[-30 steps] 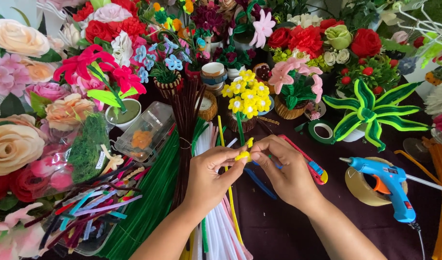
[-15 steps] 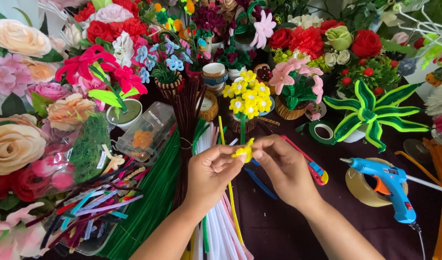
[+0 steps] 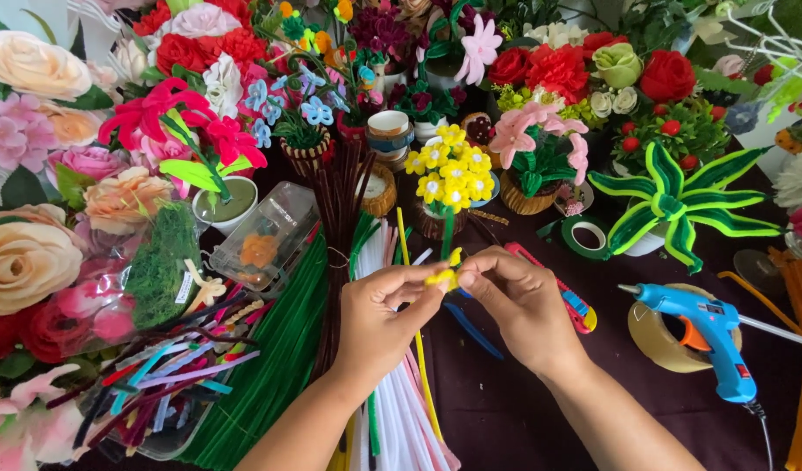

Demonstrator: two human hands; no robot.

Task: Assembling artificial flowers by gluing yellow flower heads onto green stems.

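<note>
Dark maroon cloth point(image 3: 523, 410) covered the table, crowded at the back with handmade flowers in small pots. Both hands met at the middle, fingertips pinched together on a small yellow pipe-cleaner flower point(image 3: 442, 277): the left hand point(image 3: 379, 318) gripped it from one side, the right hand point(image 3: 516, 301) from the other (its stem could not be made out). Beneath the hands lay bundles of white pipe cleaners point(image 3: 392, 410) and green pipe cleaners point(image 3: 270, 375). A blue glue gun point(image 3: 706, 327) rested on a roll of brown tape point(image 3: 658, 336), well apart to the right. A pot of yellow flowers point(image 3: 449, 170) stood just behind the hands.
</note>
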